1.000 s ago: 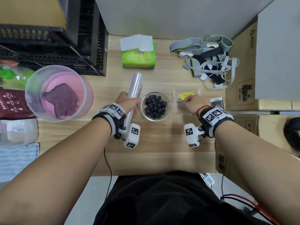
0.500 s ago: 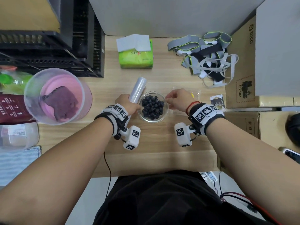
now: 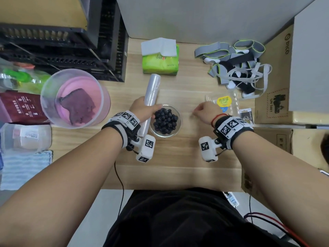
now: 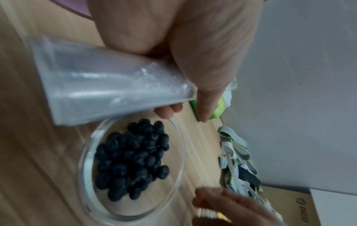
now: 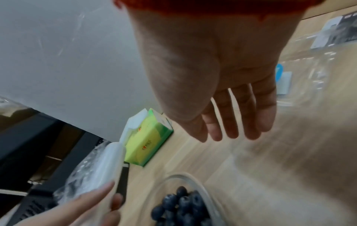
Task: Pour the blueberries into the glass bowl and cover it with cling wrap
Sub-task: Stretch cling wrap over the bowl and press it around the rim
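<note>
Blueberries (image 3: 165,120) sat in the glass bowl (image 3: 178,126); left hand (image 3: 143,109) gripped the cling wrap roll (image 3: 152,90) beside it, right hand (image 3: 206,112) hung relaxed, empty. Careless film-pulling risked tipping that bowl.

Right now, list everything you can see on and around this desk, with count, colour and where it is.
glass bowl: one, clear, desk centre
blueberries: many, dark blue, in bowl
cling wrap roll: one, clear, left of bowl
empty punnet: one, clear, yellow label, right
tissue pack: one, green, back
straps: pile, grey and black, back right
plastic tub: one, pink, left
left hand: grips roll
right hand: holds nothing, right of bowl
</note>
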Demonstrator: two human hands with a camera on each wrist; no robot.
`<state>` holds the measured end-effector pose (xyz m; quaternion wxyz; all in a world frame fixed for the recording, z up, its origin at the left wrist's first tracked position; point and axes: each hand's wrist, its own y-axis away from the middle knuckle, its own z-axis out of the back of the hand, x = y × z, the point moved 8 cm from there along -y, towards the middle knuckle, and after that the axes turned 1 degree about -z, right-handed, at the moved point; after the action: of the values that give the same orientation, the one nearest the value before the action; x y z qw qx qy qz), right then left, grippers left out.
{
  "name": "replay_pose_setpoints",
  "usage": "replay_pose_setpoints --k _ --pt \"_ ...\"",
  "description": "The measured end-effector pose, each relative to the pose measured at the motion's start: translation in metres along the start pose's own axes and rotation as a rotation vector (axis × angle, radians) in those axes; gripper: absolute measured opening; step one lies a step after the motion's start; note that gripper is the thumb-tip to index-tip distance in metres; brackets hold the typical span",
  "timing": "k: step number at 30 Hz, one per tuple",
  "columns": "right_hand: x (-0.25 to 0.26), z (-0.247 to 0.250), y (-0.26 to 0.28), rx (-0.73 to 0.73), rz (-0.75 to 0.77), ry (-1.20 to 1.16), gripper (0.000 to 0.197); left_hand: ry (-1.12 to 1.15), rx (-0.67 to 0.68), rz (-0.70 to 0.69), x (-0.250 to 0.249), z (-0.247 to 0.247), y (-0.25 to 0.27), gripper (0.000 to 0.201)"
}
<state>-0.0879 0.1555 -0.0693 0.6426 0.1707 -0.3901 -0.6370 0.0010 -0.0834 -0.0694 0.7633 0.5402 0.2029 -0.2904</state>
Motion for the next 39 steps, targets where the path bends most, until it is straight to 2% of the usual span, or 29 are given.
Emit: replay_pose_setpoints --k 2,6,10,13,16,19,23,25,28,31,36,39 --pt "0.017 0.005 0.003 0.005 0.067 -0.168 0.023 0.099 0.043 -0.018 -0.02 -0.009 0.006 0.045" --pt "0.073 0.011 0.026 0.152 0.216 -0.536 0.04 0.348 0.179 0.033 -0.055 -0.029 0.027 0.074" --pt "0.102 0.02 0.043 0.23 0.294 -0.741 0.025 0.519 0.304 -0.003 -0.079 -0.041 0.042 0.072" --pt "0.105 0.017 0.051 0.344 0.311 -0.85 0.018 0.539 0.276 -0.005 -0.079 -0.038 0.036 0.076" --pt "0.104 0.017 0.053 0.385 0.288 -0.96 0.012 0.443 0.23 -0.049 -0.078 -0.039 0.032 0.087" --pt "0.099 0.017 0.05 0.354 0.236 -0.978 0.016 0.337 0.138 -0.095 -0.078 -0.034 0.033 0.077" --pt "0.092 0.021 0.043 0.249 0.201 -0.982 0.031 0.147 -0.141 -0.292 -0.076 -0.003 0.03 0.028" --pt "0.089 0.021 0.041 0.215 0.211 -0.914 0.038 0.237 -0.14 -0.289 -0.071 -0.001 0.027 0.01" --pt "0.085 0.016 0.037 0.212 0.226 -0.819 0.037 0.313 -0.12 -0.254 -0.067 -0.003 0.022 0.014" --pt "0.08 0.012 0.034 0.223 0.183 -0.83 0.035 0.364 -0.093 -0.207 -0.063 -0.006 0.017 0.017" --pt "0.076 0.0 0.029 0.232 0.149 -0.873 0.051 0.551 -0.08 -0.12 -0.059 -0.014 0.019 0.024" --pt "0.074 0.0 0.027 0.198 0.158 -0.853 0.054 0.577 0.012 -0.111 -0.059 -0.018 0.019 0.035"
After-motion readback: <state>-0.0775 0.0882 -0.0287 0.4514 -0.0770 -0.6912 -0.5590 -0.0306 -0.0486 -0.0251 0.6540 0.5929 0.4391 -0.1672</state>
